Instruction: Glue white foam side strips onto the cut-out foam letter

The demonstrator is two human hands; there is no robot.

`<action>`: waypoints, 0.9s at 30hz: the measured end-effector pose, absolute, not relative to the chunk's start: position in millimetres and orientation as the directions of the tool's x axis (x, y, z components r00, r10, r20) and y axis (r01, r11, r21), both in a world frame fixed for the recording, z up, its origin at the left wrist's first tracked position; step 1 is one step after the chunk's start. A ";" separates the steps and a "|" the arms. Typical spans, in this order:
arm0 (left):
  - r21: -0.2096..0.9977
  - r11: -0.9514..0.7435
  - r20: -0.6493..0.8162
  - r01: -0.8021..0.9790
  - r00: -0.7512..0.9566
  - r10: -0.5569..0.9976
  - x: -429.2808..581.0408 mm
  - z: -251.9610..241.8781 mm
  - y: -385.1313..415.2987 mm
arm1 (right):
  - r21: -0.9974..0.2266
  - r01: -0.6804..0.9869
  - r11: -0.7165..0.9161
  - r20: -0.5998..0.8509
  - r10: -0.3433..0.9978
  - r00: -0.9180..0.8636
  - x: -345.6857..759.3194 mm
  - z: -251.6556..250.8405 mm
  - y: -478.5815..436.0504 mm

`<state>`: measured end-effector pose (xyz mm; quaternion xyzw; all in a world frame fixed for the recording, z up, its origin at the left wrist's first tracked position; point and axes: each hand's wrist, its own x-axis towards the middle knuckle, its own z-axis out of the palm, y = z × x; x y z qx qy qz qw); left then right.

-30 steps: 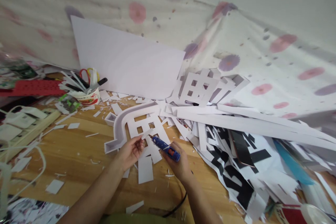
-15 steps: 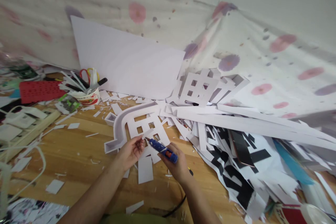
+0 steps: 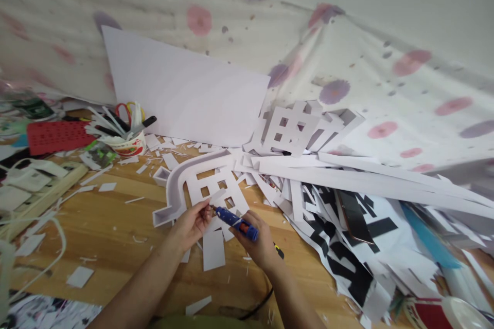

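the left hand (image 3: 195, 223) pinches a small white strip (image 3: 218, 195), the right hand (image 3: 255, 236) wraps a blue glue gun (image 3: 233, 220), both over the worktop (image 3: 116, 247) toward its front edge. i'd worry about the nozzle (image 3: 212, 207), so near the left hand: a tugged cord (image 3: 264, 300) could make it slip and burn.

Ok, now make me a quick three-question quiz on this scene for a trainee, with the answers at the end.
1. What is in the right hand?
A) scissors
B) glue gun
C) tub

2. True or false: the phone lies to the right of both hands.

3. Fill in the blank: the left hand pinches a thin white ____.

Key: 1. B; 2. True; 3. strip
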<state>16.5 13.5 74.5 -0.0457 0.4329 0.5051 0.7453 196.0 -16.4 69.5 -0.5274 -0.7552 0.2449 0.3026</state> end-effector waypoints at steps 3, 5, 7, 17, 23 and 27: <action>0.466 0.472 -0.655 -0.748 0.067 0.753 15.6 74.0 11.9 | -0.734 0.608 0.302 0.210 0.953 -0.220 202.9 72.2 -13.2; 0.561 0.452 -0.604 -0.693 0.030 0.796 13.1 72.9 10.3 | -0.792 0.556 0.251 0.191 0.968 -0.164 211.7 74.3 -9.9; 0.647 0.431 -0.549 -0.629 0.008 0.836 9.6 71.0 9.0 | -0.863 0.471 0.184 0.137 0.982 -0.131 222.6 76.6 -6.5; 0.772 0.393 -0.437 -0.500 0.033 0.899 0.7 62.5 7.6 | -0.969 0.242 0.047 0.016 0.991 -0.130 239.8 86.2 1.7; 0.792 0.363 -0.391 -0.490 0.049 0.919 -1.1 61.6 6.8 | -0.963 0.263 0.063 0.021 0.987 -0.158 237.6 83.3 3.3; 0.796 0.347 -0.368 -0.496 0.060 0.928 -2.0 57.6 6.7 | -0.952 0.301 0.052 0.001 0.986 -0.166 236.9 84.6 3.4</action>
